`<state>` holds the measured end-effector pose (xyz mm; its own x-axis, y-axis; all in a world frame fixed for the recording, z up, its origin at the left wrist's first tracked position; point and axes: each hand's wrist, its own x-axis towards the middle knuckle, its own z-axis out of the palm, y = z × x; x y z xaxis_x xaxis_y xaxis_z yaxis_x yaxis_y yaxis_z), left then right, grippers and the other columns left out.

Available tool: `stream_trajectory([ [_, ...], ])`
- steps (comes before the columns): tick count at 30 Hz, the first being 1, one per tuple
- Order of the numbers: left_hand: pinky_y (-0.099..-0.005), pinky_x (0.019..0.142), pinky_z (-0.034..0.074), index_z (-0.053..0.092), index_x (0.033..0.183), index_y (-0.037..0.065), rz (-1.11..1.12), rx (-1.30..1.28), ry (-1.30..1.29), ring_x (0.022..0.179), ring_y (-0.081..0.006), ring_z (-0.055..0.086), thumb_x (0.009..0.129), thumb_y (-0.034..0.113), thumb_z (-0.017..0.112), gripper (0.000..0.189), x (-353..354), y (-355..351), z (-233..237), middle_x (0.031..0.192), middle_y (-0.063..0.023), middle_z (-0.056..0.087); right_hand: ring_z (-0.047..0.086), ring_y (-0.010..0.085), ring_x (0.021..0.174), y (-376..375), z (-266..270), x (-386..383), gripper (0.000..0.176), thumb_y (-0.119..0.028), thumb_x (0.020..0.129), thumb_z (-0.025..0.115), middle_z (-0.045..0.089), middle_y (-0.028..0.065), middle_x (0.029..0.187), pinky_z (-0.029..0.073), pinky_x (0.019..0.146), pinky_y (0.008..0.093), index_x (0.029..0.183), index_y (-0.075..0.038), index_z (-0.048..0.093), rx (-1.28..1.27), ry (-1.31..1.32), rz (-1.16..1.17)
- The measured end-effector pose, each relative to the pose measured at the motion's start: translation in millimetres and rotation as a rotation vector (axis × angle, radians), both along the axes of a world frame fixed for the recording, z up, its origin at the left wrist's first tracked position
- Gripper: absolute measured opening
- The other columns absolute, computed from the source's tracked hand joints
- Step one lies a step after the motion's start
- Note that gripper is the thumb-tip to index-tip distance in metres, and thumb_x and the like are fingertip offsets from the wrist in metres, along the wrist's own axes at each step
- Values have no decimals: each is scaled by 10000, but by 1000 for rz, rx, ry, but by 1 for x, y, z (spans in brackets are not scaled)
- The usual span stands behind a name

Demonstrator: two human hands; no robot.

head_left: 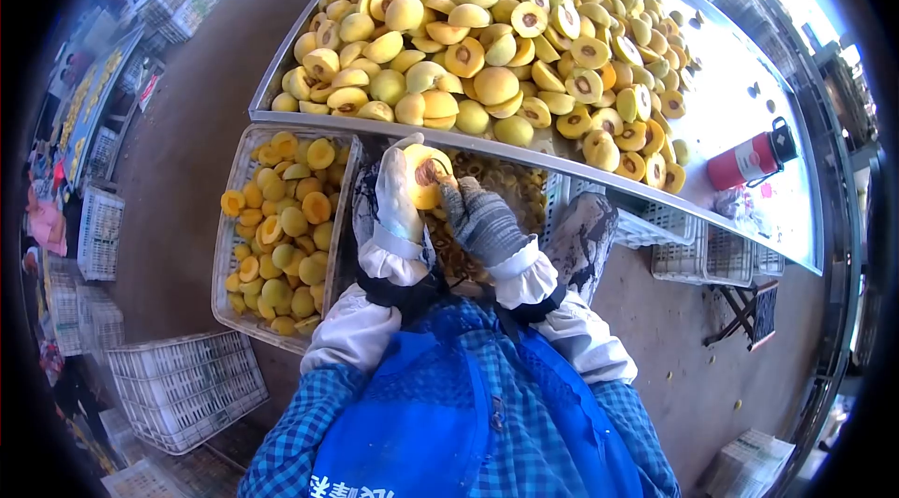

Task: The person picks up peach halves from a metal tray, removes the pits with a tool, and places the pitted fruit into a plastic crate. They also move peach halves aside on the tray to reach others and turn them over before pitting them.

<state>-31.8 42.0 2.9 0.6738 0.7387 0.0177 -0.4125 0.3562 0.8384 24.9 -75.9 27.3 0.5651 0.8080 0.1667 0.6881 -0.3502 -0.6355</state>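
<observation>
My left hand (pixel 397 197), in a pale glove, holds a yellow peach half (pixel 415 189) with its cut face and brown pit turned up. My right hand (pixel 485 220), in a grey glove, has its fingers bent together at the edge of that pit. Whether a small tool sits in those fingers, I cannot make out. Just beyond both hands, a heap of halved peaches (pixel 496 86) covers much of a metal table (pixel 740 114), many with pits showing. Left of my hands stands a crate (pixel 221 283) of peach halves (pixel 281 227).
Below my hands, between my knees, lie brown pits and scraps (pixel 510 182). A red flask (pixel 749 161) stands on the table's right side. White crates (pixel 187 386) and a folding stool (pixel 749 313) are on the floor. Other people are at far left.
</observation>
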Motion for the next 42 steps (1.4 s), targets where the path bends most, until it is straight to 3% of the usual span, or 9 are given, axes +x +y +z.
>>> stream_trajectory([
  [11,-271,726,489,569,1057,20,225,266,86,795,-145,570,945,343,452,361,5,-20,-26,943,-81,591,581,384,657,-22,-15,-1,315,-246,914,461,563,231,766,459,546,445,1082,13,522,10,-300,187],
  [15,-267,695,495,589,1030,-3,112,295,92,744,-142,588,938,311,467,350,1,-29,-4,898,-96,626,599,344,695,-33,10,-2,282,-220,934,459,613,212,792,456,598,365,991,33,573,162,644,99],
  [19,-262,696,497,585,1047,-39,-40,289,108,734,-152,608,933,266,472,345,1,-28,-4,862,-112,648,606,273,686,-42,33,10,330,-262,948,452,619,179,742,458,603,344,963,31,601,-88,946,65],
  [21,-239,700,482,592,1047,-40,-173,322,86,757,-124,599,925,174,463,278,-3,-26,-3,886,-92,650,587,238,648,-48,-4,28,348,-284,950,447,606,133,691,453,591,330,934,19,618,-35,643,293],
  [24,-236,698,483,590,1053,-57,-370,252,70,758,-124,608,910,108,467,250,-10,-30,11,873,-103,657,504,169,501,-61,10,18,409,-400,912,494,513,32,549,398,480,286,809,-28,629,2,721,141],
  [26,-245,701,488,584,1058,-68,-427,228,30,754,-133,612,906,102,468,256,-9,-27,13,855,-112,659,467,150,439,-61,24,34,450,-463,884,521,480,15,508,359,424,273,737,-47,614,-353,1309,110],
  [31,-299,701,531,581,1081,-54,-476,7,-79,766,-202,640,873,226,576,349,-8,-27,8,894,-163,654,547,177,548,-67,0,7,321,-386,931,485,556,48,589,395,458,326,832,-96,582,48,778,339],
  [37,-314,707,537,564,1112,-23,-339,-230,-108,808,-216,638,880,269,571,373,-3,-37,17,921,-163,645,474,163,471,-56,-11,-6,396,-457,908,493,524,40,534,320,423,275,814,-82,580,301,1973,206],
  [42,-308,688,533,600,1038,-41,-323,-140,-44,743,-196,642,872,169,592,268,-11,-25,4,880,-143,657,451,150,459,-49,-16,-8,400,-461,900,509,492,21,522,307,436,263,812,-77,581,112,1802,210],
])
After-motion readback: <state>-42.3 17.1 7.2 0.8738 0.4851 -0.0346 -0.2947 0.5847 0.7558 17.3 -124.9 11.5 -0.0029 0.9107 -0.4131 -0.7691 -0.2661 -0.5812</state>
